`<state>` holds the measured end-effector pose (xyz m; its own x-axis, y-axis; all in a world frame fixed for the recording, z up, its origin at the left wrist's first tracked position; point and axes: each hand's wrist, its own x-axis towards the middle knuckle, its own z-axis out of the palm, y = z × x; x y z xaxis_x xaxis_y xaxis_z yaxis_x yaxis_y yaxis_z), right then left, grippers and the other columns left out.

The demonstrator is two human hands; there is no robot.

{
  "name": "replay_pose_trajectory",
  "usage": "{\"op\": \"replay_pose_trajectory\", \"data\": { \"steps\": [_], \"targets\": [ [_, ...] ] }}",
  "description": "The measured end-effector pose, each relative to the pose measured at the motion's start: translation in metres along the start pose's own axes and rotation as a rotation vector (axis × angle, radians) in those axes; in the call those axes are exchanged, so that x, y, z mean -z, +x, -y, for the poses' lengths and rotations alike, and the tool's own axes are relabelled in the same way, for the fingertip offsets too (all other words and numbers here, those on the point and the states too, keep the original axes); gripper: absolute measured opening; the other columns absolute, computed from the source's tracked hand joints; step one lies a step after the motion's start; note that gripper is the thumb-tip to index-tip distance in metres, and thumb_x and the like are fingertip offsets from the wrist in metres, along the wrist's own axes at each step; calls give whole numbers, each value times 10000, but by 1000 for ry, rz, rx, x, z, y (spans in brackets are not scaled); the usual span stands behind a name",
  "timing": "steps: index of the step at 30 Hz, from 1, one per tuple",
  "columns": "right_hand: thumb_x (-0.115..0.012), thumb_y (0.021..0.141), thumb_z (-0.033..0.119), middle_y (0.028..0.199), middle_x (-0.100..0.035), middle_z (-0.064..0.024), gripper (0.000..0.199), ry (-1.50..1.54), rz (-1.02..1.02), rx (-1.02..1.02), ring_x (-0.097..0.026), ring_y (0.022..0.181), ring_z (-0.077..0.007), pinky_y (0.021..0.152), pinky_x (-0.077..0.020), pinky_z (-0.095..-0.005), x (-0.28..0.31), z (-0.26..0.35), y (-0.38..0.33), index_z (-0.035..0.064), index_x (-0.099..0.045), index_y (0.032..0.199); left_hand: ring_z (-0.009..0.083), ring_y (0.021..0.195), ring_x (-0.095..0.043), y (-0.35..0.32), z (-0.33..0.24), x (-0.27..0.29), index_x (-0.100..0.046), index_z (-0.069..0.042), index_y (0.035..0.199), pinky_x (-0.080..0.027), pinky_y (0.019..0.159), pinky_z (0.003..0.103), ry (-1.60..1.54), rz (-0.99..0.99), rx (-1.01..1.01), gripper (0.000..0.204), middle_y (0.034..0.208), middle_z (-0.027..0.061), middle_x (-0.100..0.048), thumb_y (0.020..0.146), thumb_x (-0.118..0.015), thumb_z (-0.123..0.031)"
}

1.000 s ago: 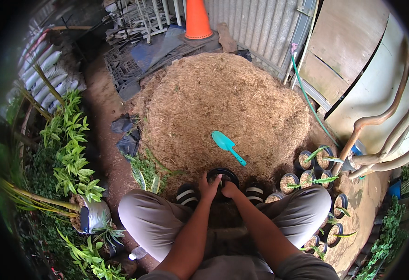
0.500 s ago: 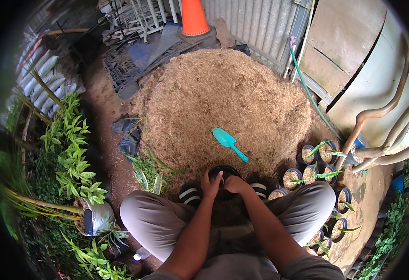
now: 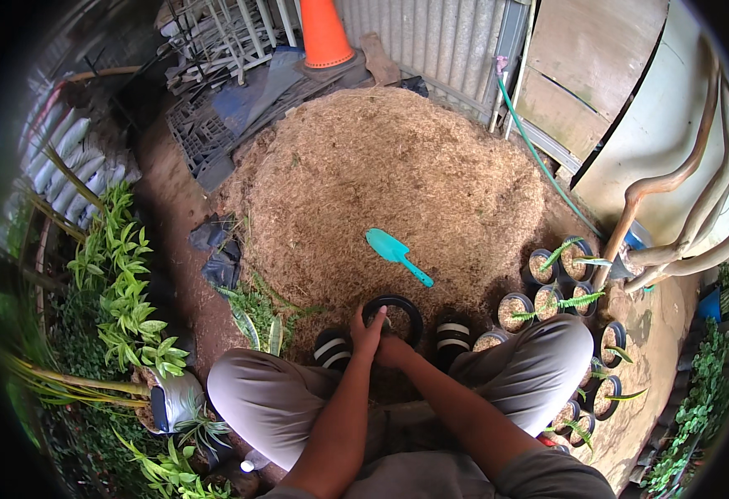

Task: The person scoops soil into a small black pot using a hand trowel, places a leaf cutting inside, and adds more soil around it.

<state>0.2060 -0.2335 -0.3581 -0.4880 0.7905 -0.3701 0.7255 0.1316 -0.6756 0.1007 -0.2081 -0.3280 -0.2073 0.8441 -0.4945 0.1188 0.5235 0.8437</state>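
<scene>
No readable text, labels, numbers or signs. Nothing legible on black pot (image 3: pixel 418 321) or teal trowel (image 3: pixel 387 246) just beyond pot; white sacks (image 3: pixel 73 158) far left of pot too blurred.

Wide head-worn fisheye, facing down toward brown heap (image 3: pixel 389 170)

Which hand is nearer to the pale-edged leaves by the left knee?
Left. The left hand is right of these leaves, on the black pot; the right hand, farther right.

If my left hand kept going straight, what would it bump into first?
Probably the black pot: the left hand seems to be at its rim. Farther on, roughly in line, lies the trowel, though depth is unclear.
</scene>
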Motion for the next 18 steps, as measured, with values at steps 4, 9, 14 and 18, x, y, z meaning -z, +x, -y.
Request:
{"op": "replay_pose_trajectory", "data": {
  "steps": [4,9,14,18],
  "targets": [
    [-618,874,283,1137,-688,-229,346,49,-51,65,-657,1035,-413,909,-511,-497,-3,-1,2,53,-686,1124,374,1422,-362,-2,0,1,-384,14,1492,-335,1141,439,50,-58,-101,950,1531,261,-353,835,-737,-575],
    [-592,886,269,1104,-698,-244,345,92,-98,196,-663,1008,-437,897,-514,-496,0,-7,2,39,-692,1123,381,1402,-398,2,13,-2,-434,24,1460,-325,1150,439,41,-97,-151,925,1498,268,-409,822,-751,-564],
    [-556,834,221,1085,-713,-227,348,-33,331,-89,-672,1017,-427,890,-518,-480,48,12,-4,7,-724,1051,375,1378,-435,5,12,2,-445,34,1447,-349,1135,431,58,-98,-129,913,1465,280,-450,822,-758,-553],
    [-667,814,247,955,-749,-117,286,310,587,-323,-719,933,-207,758,-573,-349,130,0,-4,40,-748,994,366,1361,-455,8,23,5,-446,82,1420,-357,1128,422,-1,-88,-174,910,1444,283,-474,826,-769,-526]
  ]
}}
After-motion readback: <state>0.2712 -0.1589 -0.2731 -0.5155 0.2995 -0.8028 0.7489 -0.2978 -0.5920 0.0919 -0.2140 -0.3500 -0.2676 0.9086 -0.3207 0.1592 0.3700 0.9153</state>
